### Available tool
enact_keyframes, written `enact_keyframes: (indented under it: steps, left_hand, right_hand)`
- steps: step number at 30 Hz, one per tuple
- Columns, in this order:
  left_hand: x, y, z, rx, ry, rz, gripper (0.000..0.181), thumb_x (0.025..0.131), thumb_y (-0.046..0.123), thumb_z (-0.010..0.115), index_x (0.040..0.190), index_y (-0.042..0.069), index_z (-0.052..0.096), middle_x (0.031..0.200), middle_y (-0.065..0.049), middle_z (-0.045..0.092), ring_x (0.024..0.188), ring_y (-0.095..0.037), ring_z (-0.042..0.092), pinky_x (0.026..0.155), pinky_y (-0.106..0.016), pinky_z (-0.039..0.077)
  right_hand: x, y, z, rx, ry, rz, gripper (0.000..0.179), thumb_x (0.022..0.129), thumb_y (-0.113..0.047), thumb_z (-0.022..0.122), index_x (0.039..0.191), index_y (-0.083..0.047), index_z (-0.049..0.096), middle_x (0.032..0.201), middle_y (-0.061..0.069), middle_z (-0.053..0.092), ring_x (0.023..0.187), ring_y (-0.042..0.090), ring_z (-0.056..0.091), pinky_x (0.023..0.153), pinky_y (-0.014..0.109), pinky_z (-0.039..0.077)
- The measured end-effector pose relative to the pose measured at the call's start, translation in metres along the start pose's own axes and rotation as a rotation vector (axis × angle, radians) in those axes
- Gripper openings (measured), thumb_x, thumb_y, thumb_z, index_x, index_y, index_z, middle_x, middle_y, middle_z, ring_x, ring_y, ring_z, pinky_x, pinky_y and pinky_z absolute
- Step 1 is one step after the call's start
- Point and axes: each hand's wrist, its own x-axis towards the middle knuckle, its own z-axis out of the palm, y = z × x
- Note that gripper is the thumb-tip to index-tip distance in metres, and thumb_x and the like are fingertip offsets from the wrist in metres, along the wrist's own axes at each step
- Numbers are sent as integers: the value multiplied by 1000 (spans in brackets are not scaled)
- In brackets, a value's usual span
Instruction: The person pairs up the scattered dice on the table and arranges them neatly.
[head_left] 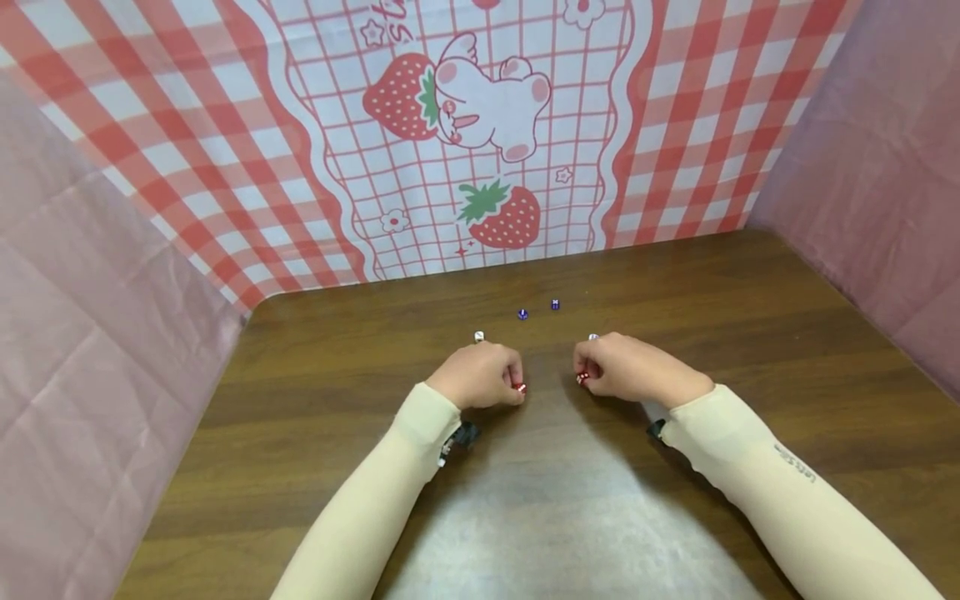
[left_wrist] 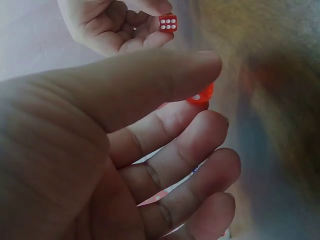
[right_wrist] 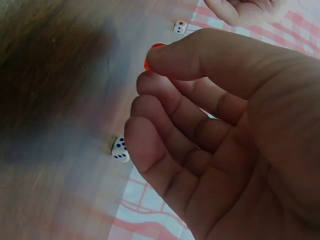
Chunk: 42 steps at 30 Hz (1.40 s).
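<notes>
My left hand (head_left: 483, 375) pinches a red die (head_left: 521, 388) between thumb and forefinger, low over the wooden table. In the left wrist view, the thumb covers most of that die, while the other fingers curve loosely below. Opposite it, my right hand (head_left: 626, 367) pinches a second red die (head_left: 582, 378); in the right wrist view only a red edge (right_wrist: 155, 47) shows past the thumb. A gap separates the two hands. Just beyond the left hand lies a white die (head_left: 479, 336). Another white die (head_left: 593, 337), with blue dots, sits behind the right hand, partly hidden.
Two blue dice, one on the left (head_left: 522, 314) and one on the right (head_left: 555, 304), lie farther back on the brown wooden table (head_left: 337, 358). A red-and-white strawberry cloth (head_left: 442, 208) hangs behind the table. Pink cloth (head_left: 97, 333) lines both sides.
</notes>
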Motion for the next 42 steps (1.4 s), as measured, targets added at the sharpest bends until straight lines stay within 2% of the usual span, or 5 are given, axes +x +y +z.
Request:
enact_keyframes:
  steps: [10, 18, 24, 31, 42]
  left_hand:
    - [-3, -1, 12, 28, -18, 37, 17, 85, 26, 82, 80, 22, 67, 70, 10, 62, 65, -7, 55, 67, -28, 48]
    - [-4, 3, 12, 42, -25, 54, 17, 86, 26, 82, 80, 22, 67, 69, 10, 61, 63, -6, 55, 65, -28, 48]
    - [-5, 2, 11, 54, -38, 60, 17, 84, 29, 83, 83, 21, 69, 69, 11, 61, 64, -6, 55, 65, -27, 47]
    - [-4, 1, 10, 54, -57, 83, 13, 84, 26, 81, 83, 23, 69, 68, 13, 63, 63, -4, 57, 66, -25, 48]
    - [-4, 4, 11, 35, -112, 85, 15, 83, 22, 83, 79, 24, 68, 67, 13, 63, 62, -3, 56, 63, -24, 46]
  right_hand:
    - [-2, -6, 2, 24, -82, 8, 14, 88, -1, 71, 86, -13, 65, 73, -5, 56, 65, 9, 49, 61, 27, 43]
    - [-5, -7, 1, 35, -133, 26, 17, 89, -3, 71, 82, -17, 63, 72, -5, 55, 62, 9, 47, 59, 27, 41]
    - [-6, -6, 0, 36, -142, 9, 13, 89, -6, 73, 86, -16, 65, 73, -6, 55, 64, 8, 48, 60, 27, 42]
    - [-7, -7, -2, 28, -125, -19, 17, 87, -6, 74, 82, -17, 62, 72, -7, 54, 64, 7, 47, 61, 26, 42]
    - [-9, -8, -2, 39, -173, 18, 20, 88, -7, 74, 79, -18, 60, 71, -6, 55, 63, 8, 47, 60, 26, 41]
